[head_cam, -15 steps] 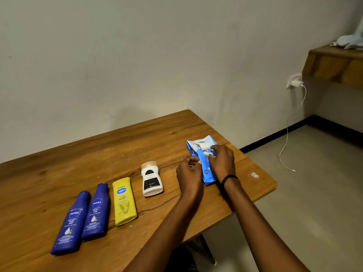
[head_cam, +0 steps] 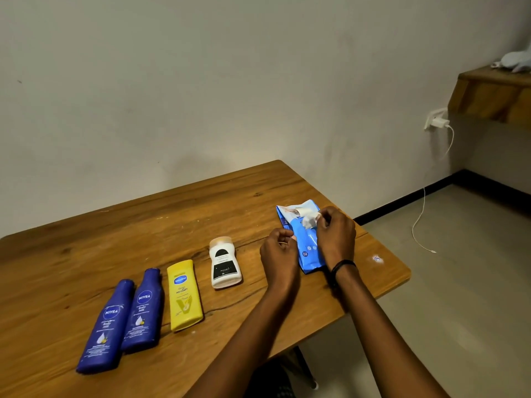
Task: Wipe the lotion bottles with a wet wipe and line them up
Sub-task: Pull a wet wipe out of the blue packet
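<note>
I'm at the wipe-fetching step: my right hand point(head_cam: 336, 239) has a pinching grip on the wet wipe point(head_cam: 310, 219) at the mouth of the wipe pack point(head_cam: 306, 249), which my left hand point(head_cam: 280, 254) pinches at its edge, so next I must draw it free for the four lotion bottles point(head_cam: 184, 294) lying on the tabletop point(head_cam: 143, 225).

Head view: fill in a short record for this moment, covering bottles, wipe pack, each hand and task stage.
bottles: outer blue bottle, inner blue bottle, yellow bottle, white bottle, all lying flat on the table
wipe pack: blue, flat, right of the white bottle
left hand: grips the pack's left edge
right hand: fingers pinch the wet wipe at the pack's opening
stage: no bottle in hand
</note>
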